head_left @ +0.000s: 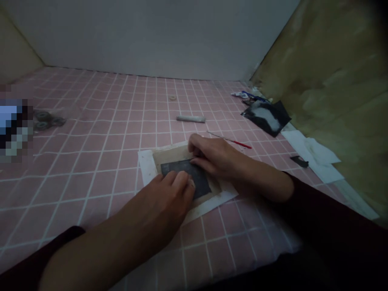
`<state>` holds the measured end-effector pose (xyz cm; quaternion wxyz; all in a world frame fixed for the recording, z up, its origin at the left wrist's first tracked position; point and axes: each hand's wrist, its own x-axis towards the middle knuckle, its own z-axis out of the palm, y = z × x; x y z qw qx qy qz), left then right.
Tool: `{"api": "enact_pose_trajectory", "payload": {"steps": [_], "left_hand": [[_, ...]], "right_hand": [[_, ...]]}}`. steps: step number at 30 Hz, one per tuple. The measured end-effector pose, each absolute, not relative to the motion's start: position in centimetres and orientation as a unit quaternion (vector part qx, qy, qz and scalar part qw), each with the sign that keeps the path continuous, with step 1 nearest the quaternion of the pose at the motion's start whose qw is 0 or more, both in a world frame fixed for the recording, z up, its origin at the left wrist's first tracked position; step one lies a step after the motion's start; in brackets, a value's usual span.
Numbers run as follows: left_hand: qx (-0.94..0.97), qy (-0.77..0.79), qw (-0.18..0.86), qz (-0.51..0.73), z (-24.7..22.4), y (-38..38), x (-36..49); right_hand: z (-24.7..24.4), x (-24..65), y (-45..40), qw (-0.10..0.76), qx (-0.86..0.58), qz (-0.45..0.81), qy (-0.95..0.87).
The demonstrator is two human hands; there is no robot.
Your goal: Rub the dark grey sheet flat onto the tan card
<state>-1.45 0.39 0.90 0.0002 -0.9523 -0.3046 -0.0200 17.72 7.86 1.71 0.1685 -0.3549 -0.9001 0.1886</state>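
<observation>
A dark grey sheet, like sandpaper [200,180], lies on a beige sheet [172,152] with white paper [146,167] under it. My left hand [172,190] rests over the near left part of the dark sheet, its fingers curled and pressed together. A small pale spot shows at those fingertips, too unclear to name. At the far right edge of the dark sheet is my right hand [212,155], thumb and curled fingers close together. Whatever either hand pinches is hidden.
A grey bar [190,119] and a thin red-handled tool [236,142] lie beyond the hands. Farther back is a small ring [172,98]. Dark sheets with white powder [263,115], white papers [318,155] and a black scrap [299,161] lie right; dark rolls [44,119] left.
</observation>
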Motion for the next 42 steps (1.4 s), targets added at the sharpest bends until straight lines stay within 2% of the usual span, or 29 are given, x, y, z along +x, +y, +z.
{"api": "enact_pose_trajectory", "payload": {"steps": [4, 10, 15, 20, 26, 31, 36, 42], "left_hand": [[-0.949, -0.314, -0.005, -0.011, 0.8, 0.5, -1.4], [-0.952, -0.305, -0.004, -0.018, 0.8, 0.4, -1.4], [-0.949, -0.314, 0.001, -0.023, 0.7, 0.4, -1.4], [-0.953, -0.301, 0.01, -0.032, 0.6, 0.6, -1.3], [-0.948, -0.313, 0.012, -0.052, 0.4, 0.5, -1.4], [-0.953, -0.299, 0.012, -0.041, 0.6, 0.5, -1.4], [-0.95, -0.311, 0.008, -0.031, 0.6, 0.6, -1.3], [-0.953, -0.3, 0.012, -0.044, 0.5, 0.6, -1.4]], "right_hand": [[1.3, 16.8, 7.7, 0.202, -0.305, 0.2, -0.909], [2.0, 17.8, 7.5, 0.138, -0.338, 0.149, -0.919], [1.8, 17.1, 7.4, 0.16, -0.32, 0.176, -0.917], [1.9, 17.7, 7.7, 0.116, -0.337, 0.144, -0.923], [1.0, 16.6, 7.5, 0.184, -0.3, 0.171, -0.92], [1.8, 17.7, 7.7, 0.122, -0.347, 0.144, -0.919], [1.5, 17.2, 7.7, 0.155, -0.319, 0.166, -0.92], [1.9, 17.8, 7.8, 0.122, -0.346, 0.157, -0.917]]}}
